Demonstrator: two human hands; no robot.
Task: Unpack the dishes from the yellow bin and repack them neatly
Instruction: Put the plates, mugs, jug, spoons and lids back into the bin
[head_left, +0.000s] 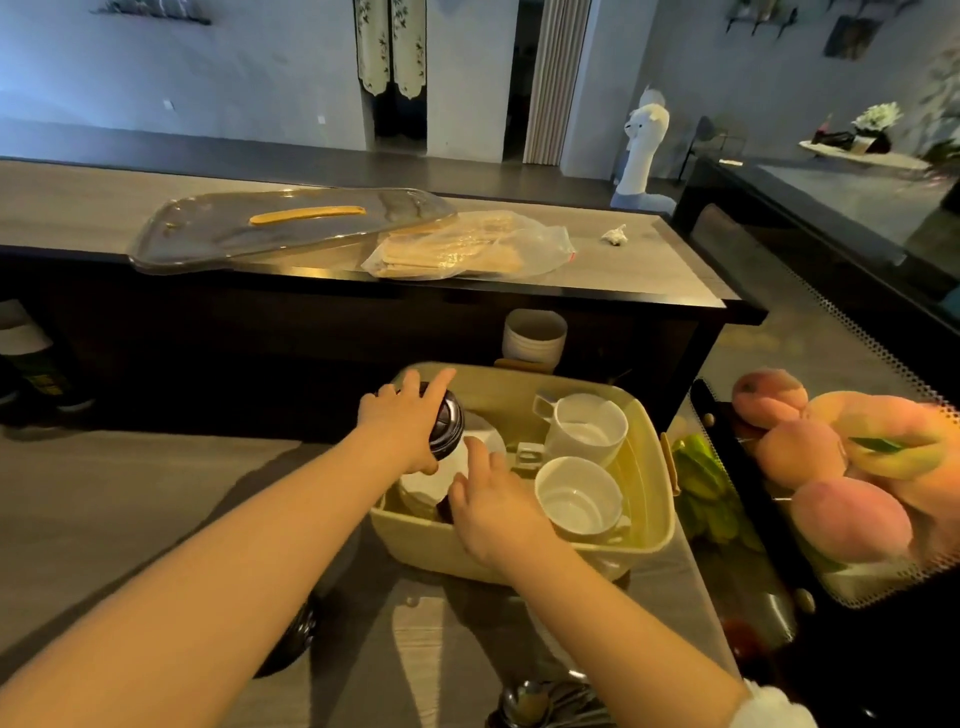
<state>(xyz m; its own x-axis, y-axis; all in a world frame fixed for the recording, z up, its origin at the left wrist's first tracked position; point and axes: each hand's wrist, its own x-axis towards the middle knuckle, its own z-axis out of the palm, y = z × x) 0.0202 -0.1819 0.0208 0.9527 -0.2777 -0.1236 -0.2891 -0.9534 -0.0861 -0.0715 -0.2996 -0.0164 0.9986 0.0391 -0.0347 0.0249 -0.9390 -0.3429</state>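
The yellow bin (644, 499) stands on the table in front of me. Two white mugs lie inside it on the right, one at the back (589, 428) and one nearer me (579, 493). A stack of white plates (426, 486) fills the bin's left side. My left hand (402, 423) grips a dark glossy bowl (447, 423) held on edge over the bin's left rim. My right hand (491, 506) reaches into the bin, fingers on the plates next to the bowl; I cannot tell whether it holds anything.
A clear lid with a yellow handle (291, 223) and a plastic bag (467, 249) lie on the far counter. A white ribbed cup (535, 335) stands behind the bin. Peaches (841, 467) fill a tray at right. Spoons (545, 706) and a dark bowl (298, 634) sit near me.
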